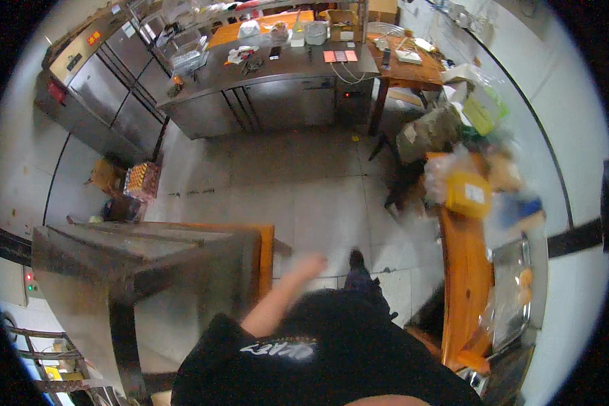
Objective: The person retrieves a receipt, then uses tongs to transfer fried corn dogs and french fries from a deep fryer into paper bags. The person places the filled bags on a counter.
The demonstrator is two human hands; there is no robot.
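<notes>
My left hand (pixel 313 266) hangs in front of my body, blurred by motion. It appears to touch nothing, and its fingers are too smeared to read. Close to its left is a steel-sided worktable or cabinet with a wooden edge (pixel 266 264). Beyond the hand lies the grey tiled floor (pixel 304 203), with one dark shoe (pixel 356 258) on it. My right hand is out of view. On that side runs a wooden bench (pixel 467 284), bearing a metal tray (pixel 507 325) with a few round, bun-like pieces (pixel 525 286) and an orange object (pixel 473 361).
Ahead stands a steel counter (pixel 284 71) with bags, containers and a phone. A wooden table (pixel 411 73) adjoins it. Steel refrigerator doors (pixel 96 83) and stacked egg trays (pixel 142 180) are at left. A yellow container (pixel 467 195) and plastic bags crowd the right-hand bench.
</notes>
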